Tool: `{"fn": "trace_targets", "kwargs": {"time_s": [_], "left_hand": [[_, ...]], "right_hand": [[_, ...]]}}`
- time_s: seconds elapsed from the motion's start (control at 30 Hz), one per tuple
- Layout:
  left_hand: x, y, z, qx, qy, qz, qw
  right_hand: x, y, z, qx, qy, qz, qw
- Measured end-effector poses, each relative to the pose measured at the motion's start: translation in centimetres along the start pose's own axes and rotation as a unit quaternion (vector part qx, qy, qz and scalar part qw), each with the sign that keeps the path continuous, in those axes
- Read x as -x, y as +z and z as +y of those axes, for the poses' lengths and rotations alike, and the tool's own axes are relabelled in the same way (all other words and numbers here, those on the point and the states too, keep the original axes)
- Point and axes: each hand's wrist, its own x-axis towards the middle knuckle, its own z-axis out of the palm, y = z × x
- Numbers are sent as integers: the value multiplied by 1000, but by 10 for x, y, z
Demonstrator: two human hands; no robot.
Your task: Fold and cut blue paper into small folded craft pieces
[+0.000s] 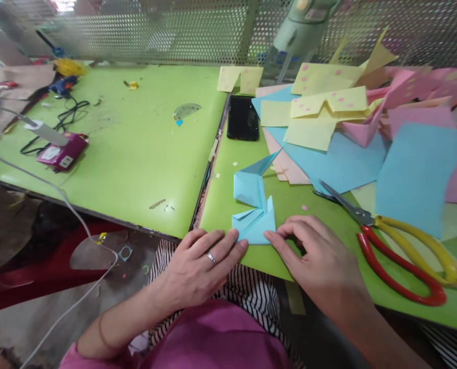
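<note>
A partly folded light-blue paper [252, 210] lies near the front edge of the green table [144, 154], one pointed flap standing up toward the back. My left hand [198, 266], a ring on one finger, lies flat with fingers stretched out, its fingertips pressing the paper's lower left corner. My right hand [316, 256] rests to the right, fingers curled, its fingertips touching the paper's lower right corner.
Scissors with red and yellow handles [401, 256] lie right of my right hand. Sheets of blue, yellow and pink paper [339, 118] are piled at the back right. A black phone [243, 118] lies behind the fold. A magenta box [61, 151] and cables sit at the left.
</note>
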Motion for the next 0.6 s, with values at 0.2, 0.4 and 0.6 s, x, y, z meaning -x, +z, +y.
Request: {"fn": "trace_targets", "kwargs": {"time_s": [0.2,0.4,0.6], "left_hand": [[0,0,1,8,-2,7,1000],[1,2,0,4,-3,12,1000],[1,3,1,-2,-5,14,1000]], "right_hand": [[-2,-1,1,-11,-3,-15,1000],[0,0,0,-7,22,-11,1000],[-3,-10,3,-89,34,-49,994]]}}
